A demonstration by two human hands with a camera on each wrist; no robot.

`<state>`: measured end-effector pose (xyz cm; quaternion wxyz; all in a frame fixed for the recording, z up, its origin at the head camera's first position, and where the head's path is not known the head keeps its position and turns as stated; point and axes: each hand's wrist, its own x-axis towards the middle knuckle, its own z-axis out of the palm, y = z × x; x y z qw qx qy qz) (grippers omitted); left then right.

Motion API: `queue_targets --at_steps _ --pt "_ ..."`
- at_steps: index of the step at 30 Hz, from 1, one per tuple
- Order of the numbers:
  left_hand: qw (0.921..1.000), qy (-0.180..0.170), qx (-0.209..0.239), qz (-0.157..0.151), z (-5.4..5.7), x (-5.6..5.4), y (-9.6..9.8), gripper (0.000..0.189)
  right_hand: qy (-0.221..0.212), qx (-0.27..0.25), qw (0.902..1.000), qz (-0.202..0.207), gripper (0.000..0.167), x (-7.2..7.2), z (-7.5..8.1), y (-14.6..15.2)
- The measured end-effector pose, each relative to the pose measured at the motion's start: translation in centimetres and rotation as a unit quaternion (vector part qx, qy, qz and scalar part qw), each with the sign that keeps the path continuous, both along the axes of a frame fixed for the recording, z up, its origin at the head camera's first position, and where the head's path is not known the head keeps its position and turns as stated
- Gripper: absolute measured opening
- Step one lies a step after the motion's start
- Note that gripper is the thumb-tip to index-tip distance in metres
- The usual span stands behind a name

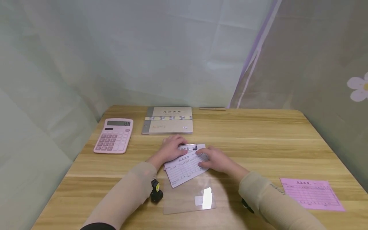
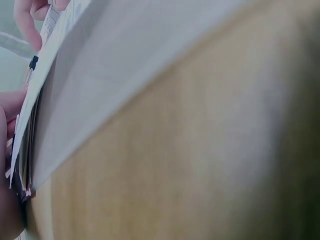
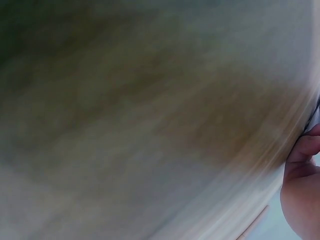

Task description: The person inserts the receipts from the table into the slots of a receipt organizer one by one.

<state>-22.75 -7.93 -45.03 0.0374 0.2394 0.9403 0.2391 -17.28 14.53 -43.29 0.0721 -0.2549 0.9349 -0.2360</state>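
Observation:
A clear clipboard [image 1: 188, 206] lies on the table with its metal clip [image 1: 189, 147] at the far end. Beneath the clip sits a stack of white printed forms [image 1: 200, 146], and one form [image 1: 184, 171] lies slanted over it. At the clip's left side, my left hand [image 1: 172, 148] grips the upper end of the clipboard, thumb over the papers. Curled fingers and thumb of my right hand [image 1: 215, 159] pinch the slanted form near its right end. The left wrist view shows the papers [image 2: 30, 105] edge-on, layered, with fingers beside them.
A pink calculator [image 1: 113, 135] stands at the back left, beside an account book [image 1: 168, 119]. Behind lies a thin brown stick-like item [image 1: 212, 109]. One pink form [image 1: 311, 194] rests at the right. Fabric curtains [image 1: 172, 54] border the wooden table [image 1: 258, 134].

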Motion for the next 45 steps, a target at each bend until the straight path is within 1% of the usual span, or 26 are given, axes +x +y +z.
queue_targets --at_steps 3,8,16,22,28,31,34,37,40,45 --pt "1.0000 0.005 0.004 -0.003 0.2 0.0 0.1 0.031 -0.003 0.004 1.0000 -0.003 0.044 0.0 -0.1 0.0" --pt "0.9998 0.007 0.002 -0.018 0.5 -0.1 0.0 0.032 -0.005 0.007 0.9999 -0.006 0.045 0.0 0.0 -0.1" --pt "0.9997 0.005 0.003 -0.024 0.3 -0.4 0.1 0.031 -0.002 0.021 0.9997 -0.012 0.046 0.0 -0.2 0.0" --pt "0.9993 0.018 -0.004 -0.032 0.3 -0.3 0.1 0.030 -0.006 0.017 0.9998 -0.010 0.047 0.1 -0.1 0.0" --pt "0.9982 0.033 -0.018 -0.047 0.7 -0.4 0.0 0.028 -0.009 0.023 0.9996 -0.013 0.048 0.2 0.2 -0.2" --pt "0.9975 0.029 -0.030 -0.057 0.9 -0.6 0.0 0.027 0.003 0.024 0.9997 -0.007 0.048 0.3 0.0 -0.2" --pt "0.9972 0.013 -0.037 -0.064 1.2 -0.9 -0.1 0.026 0.027 0.029 0.9992 0.005 0.048 0.3 -0.1 -0.3" --pt "0.9970 -0.003 -0.037 -0.068 1.5 -1.0 -0.1 0.026 0.047 0.025 0.9985 0.010 0.043 0.4 -0.2 -0.4" --pt "0.9968 -0.012 -0.035 -0.071 1.8 -1.0 -0.1 0.026 0.055 0.024 0.9982 0.003 0.040 0.4 -0.2 -0.6" --pt "0.9967 -0.016 -0.040 -0.069 1.9 -1.0 -0.1 0.027 0.051 0.030 0.9979 -0.026 0.039 0.3 -0.3 -1.0"
